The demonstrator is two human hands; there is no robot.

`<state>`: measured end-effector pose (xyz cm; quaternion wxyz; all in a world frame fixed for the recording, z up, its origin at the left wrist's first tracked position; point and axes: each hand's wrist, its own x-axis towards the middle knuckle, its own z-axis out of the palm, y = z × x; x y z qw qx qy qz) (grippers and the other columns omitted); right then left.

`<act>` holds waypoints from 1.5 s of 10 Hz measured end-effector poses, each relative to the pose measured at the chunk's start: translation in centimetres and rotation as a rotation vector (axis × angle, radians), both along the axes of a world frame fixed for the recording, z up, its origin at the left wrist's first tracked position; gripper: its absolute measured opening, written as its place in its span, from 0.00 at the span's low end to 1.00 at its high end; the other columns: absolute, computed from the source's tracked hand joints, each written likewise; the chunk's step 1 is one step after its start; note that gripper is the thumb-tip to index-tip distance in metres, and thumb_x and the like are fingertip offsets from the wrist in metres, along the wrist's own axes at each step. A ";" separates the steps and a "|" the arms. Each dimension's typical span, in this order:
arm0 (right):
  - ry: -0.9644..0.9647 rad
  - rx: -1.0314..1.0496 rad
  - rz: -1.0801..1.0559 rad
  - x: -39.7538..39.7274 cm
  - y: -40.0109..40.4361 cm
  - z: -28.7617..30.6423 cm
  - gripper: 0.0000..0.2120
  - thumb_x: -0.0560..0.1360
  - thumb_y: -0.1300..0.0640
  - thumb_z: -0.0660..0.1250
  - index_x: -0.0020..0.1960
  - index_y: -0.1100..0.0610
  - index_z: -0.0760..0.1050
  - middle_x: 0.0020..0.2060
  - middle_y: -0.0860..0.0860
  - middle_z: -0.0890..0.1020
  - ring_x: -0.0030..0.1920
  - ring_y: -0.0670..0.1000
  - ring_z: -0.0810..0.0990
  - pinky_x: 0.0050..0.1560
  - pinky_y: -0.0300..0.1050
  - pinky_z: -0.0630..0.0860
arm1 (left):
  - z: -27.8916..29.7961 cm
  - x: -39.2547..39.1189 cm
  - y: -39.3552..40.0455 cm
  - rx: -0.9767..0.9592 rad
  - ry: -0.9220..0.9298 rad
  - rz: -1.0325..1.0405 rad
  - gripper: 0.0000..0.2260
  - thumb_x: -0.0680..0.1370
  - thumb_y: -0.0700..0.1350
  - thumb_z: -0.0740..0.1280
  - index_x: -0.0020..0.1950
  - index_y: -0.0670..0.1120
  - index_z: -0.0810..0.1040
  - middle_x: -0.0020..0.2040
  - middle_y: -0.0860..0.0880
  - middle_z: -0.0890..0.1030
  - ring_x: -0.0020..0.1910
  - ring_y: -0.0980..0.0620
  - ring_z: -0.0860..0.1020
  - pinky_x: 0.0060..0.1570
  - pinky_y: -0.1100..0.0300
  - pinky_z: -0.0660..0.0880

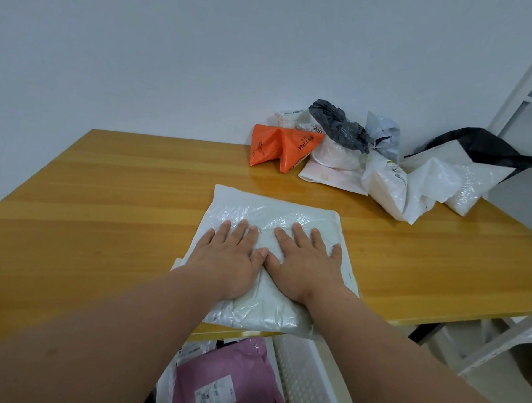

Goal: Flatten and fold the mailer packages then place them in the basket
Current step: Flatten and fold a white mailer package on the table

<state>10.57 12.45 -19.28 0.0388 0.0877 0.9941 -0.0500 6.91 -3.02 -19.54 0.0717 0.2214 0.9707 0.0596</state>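
Behind hands [267,263]: crumpled mailer pile [383,164], orange mailer [280,146]

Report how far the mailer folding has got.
Done: a pink mailer already lies in the white basket below the table edge. In hand: left hand and right hand press flat on a white mailer. Left: the pile of crumpled mailers at the far right, orange one included.
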 end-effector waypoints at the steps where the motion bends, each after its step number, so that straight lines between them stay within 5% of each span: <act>1: -0.049 -0.059 0.022 -0.2 0.2 0.9 0.33 0.77 0.30 0.44 0.78 0.38 0.42 0.79 0.46 0.41 0.79 0.56 0.38 0.73 0.68 0.37 | 0.0 -0.1 -0.2 -0.016 -0.016 0.003 0.28 0.82 0.62 0.39 0.80 0.54 0.39 0.80 0.52 0.39 0.79 0.49 0.38 0.77 0.48 0.40; 3: -0.090 -0.063 0.008 0.6 0.5 2.8 0.33 0.78 0.33 0.48 0.79 0.44 0.49 0.80 0.48 0.45 0.79 0.54 0.42 0.75 0.66 0.39 | 0.9 -1.0 -1.5 -0.101 -0.048 0.104 0.30 0.81 0.63 0.42 0.80 0.52 0.41 0.81 0.52 0.40 0.79 0.43 0.43 0.76 0.44 0.46; 5: -0.123 -0.071 0.004 2.9 -1.3 1.9 0.43 0.73 0.24 0.42 0.80 0.46 0.41 0.79 0.50 0.40 0.79 0.56 0.37 0.75 0.64 0.38 | 1.6 1.4 -1.7 0.011 -0.015 0.103 0.27 0.83 0.58 0.43 0.81 0.52 0.44 0.81 0.52 0.42 0.79 0.46 0.42 0.76 0.43 0.44; 13: -0.058 0.012 0.059 3.7 -1.7 0.8 0.40 0.74 0.26 0.40 0.80 0.44 0.43 0.80 0.49 0.42 0.79 0.55 0.38 0.76 0.62 0.39 | 0.1 2.8 -2.3 0.004 -0.041 0.093 0.25 0.83 0.57 0.39 0.80 0.56 0.38 0.80 0.54 0.37 0.79 0.48 0.38 0.76 0.43 0.39; 15: -0.078 -0.021 0.033 2.8 -2.0 1.5 0.38 0.73 0.27 0.46 0.78 0.45 0.53 0.79 0.50 0.52 0.79 0.56 0.47 0.75 0.64 0.44 | 1.0 2.4 -2.3 -0.011 -0.044 0.084 0.26 0.83 0.58 0.44 0.80 0.56 0.44 0.81 0.54 0.44 0.79 0.48 0.44 0.76 0.43 0.44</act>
